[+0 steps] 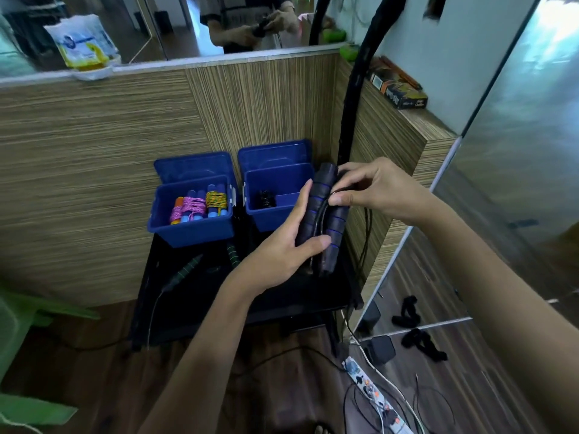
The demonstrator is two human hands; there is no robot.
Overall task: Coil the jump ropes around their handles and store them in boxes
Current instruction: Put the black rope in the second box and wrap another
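The left hand [282, 245] is gripping a pair of black foam handles with blue rings [322, 220], holding them side by side and upright above the black table [282, 296]; its fingers are wrapping behind the pair and its thumb is lying across the front near the lower end. The right hand [366, 189] is pinching the thin black rope [322, 211] between thumb and fingers just beside the upper part of the handles, and a loop of rope is curving down between the two handles. Judging from that, the coiling of this rope is under way but barely advanced: few turns, if any, are sitting around the handles.

To the left of the left hand, the left blue box [191, 227] is already holding coiled ropes, a pink one [188, 206] and a yellow one [216, 198], on blue handles. Directly behind the left hand, the right blue box [269, 211] is holding one dark bundle [266, 198], too dim to make out. Both lids are standing open.

Below and to the left of the left hand, a rope with green-ringed handles [185, 270] is lying uncoiled on the table, its cord trailing off the front edge. So some ropes look stored, one is in hand, and at least one is waiting.
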